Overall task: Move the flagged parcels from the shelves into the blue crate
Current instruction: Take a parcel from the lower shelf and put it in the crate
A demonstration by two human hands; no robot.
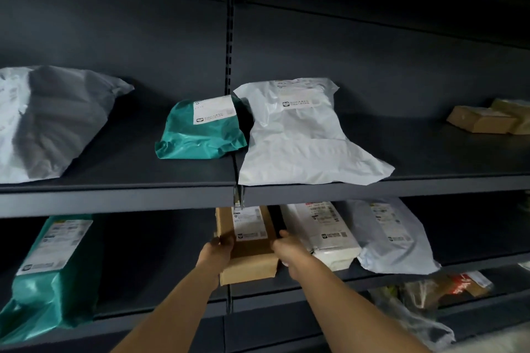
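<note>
At the front edge of the middle shelf (387, 275), I am gripping the cardboard parcel (249, 249) from both sides, left hand (220, 246) and right hand (286, 249) curling round its edges so it is sliding out level. It is overhanging the lip; a white packet (324, 235) is crowding its right, open shelf lying left. The blue crate is out of view

From my feed I see two bare forearms running up from the bottom edge, no sleeves reaching the wrists. Both hands, left (222, 248) and right (286, 249), are uncovered: no gloves, rings, watch or wristband that I can make out.
</note>
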